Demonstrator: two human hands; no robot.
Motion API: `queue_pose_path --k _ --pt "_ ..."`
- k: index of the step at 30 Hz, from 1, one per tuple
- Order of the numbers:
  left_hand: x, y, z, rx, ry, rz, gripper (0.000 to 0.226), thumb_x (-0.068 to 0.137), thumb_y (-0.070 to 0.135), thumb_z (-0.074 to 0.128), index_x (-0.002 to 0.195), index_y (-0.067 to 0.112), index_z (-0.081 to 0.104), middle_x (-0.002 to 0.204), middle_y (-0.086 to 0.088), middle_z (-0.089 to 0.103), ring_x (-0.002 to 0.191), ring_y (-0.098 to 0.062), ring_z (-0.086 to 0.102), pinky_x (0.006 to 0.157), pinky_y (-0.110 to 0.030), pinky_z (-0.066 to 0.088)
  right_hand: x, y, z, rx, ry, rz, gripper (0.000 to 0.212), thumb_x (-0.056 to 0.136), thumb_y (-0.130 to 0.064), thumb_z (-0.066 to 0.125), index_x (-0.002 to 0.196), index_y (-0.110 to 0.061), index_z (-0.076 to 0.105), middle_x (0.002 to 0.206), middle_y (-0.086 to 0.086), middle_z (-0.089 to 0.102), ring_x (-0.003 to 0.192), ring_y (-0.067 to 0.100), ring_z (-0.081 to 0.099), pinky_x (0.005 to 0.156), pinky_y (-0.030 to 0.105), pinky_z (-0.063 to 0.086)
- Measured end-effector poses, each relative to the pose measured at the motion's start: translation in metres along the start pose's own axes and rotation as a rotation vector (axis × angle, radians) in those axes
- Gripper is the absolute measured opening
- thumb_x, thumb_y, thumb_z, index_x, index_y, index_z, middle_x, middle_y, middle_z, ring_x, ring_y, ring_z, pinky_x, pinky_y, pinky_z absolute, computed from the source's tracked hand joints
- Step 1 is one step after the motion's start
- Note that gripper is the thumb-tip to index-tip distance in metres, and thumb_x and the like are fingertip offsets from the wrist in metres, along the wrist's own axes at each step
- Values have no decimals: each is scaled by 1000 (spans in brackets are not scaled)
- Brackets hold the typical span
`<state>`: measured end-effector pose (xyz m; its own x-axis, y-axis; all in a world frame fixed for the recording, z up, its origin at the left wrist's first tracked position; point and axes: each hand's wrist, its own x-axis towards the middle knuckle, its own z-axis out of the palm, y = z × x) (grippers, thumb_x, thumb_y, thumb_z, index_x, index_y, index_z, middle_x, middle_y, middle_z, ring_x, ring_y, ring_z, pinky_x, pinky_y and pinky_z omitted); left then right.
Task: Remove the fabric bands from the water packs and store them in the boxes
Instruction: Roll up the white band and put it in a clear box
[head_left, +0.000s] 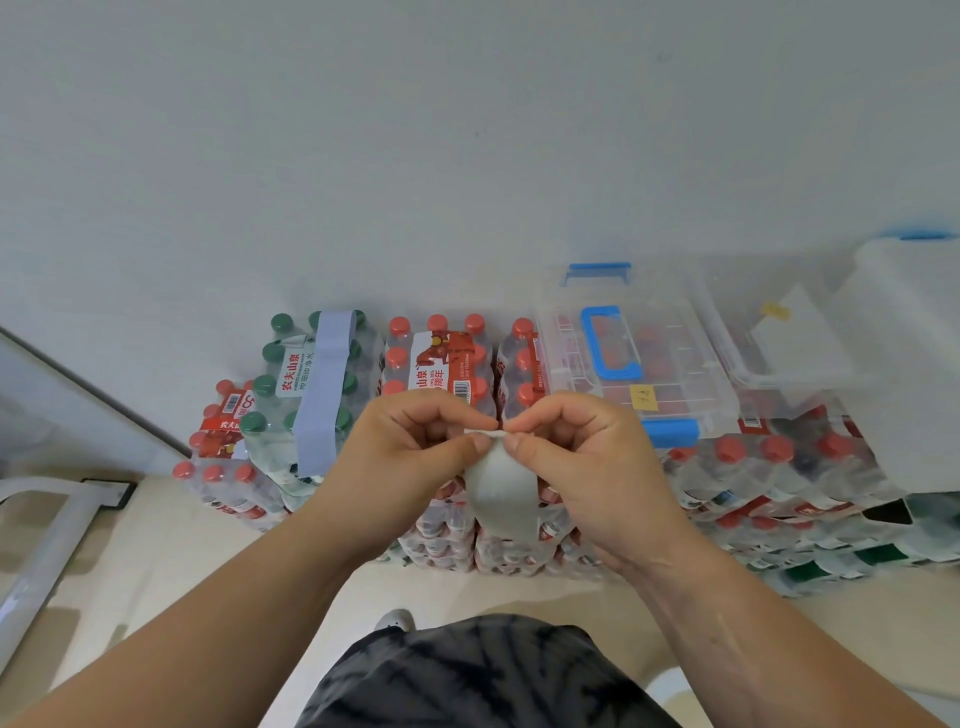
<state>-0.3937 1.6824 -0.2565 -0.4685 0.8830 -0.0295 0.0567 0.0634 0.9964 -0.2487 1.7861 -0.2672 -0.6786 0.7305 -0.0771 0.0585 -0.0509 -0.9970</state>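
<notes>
Shorts (483, 675): dark patterned, at bottom edge.
Left hand (415, 449): white band (501, 496) is pinched at its top edge.
Right hand (576, 454): same edge is pinched alongside.
Band position: loop is held before red-capped packs (441, 358).
Clear box (675, 364): is set on packs, right.

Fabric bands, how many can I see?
2. A pale band hangs pinched between the left hand and right hand. A lavender band wraps the green-capped water pack at the left. More may be hidden.
</notes>
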Motion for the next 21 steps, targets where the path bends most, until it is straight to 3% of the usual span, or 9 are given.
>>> queue_pose_path --k 3,6,10,15,21 --pt "-1 1 1 -37 -16 -36 14 85 -2 69 83 10 77 74 -11 73 70 -19 69 64 -27 57 0 -2 0 22 -4 14 19 87 0 74 79 -18 75 67 0 70 64 11 63 61 28 54" --pt "1 3 2 26 4 -52 9 88 4 69 84 11 75 71 -10 73 64 -16 67 60 -25 54 0 -5 -1 38 -11 58 6 91 -8 72 87 -12 73 74 4 75 64 11 67 57 26 56" --pt "3 1 3 142 8 -36 13 91 13 68 82 21 73 74 -13 72 66 -31 65 63 -47 57 -1 -4 -4 -27 -19 71 5 91 -13 73 93 -17 74 79 5 77 72 21 73 64 40 61" --pt "0 2 9 123 25 20 14 90 8 69 90 20 76 75 -10 73 72 -32 69 63 -40 61 -3 -4 -5 -67 24 -17 14 90 -5 72 87 -19 74 73 11 73 74 35 70 65 49 60" --pt "1 -1 10 71 87 86 22 85 0 72 83 20 80 78 -24 67 76 -50 57 61 -61 52 -6 -6 -4 -16 26 -25 20 91 -5 72 88 -24 76 74 13 71 71 34 68 66 50 60"
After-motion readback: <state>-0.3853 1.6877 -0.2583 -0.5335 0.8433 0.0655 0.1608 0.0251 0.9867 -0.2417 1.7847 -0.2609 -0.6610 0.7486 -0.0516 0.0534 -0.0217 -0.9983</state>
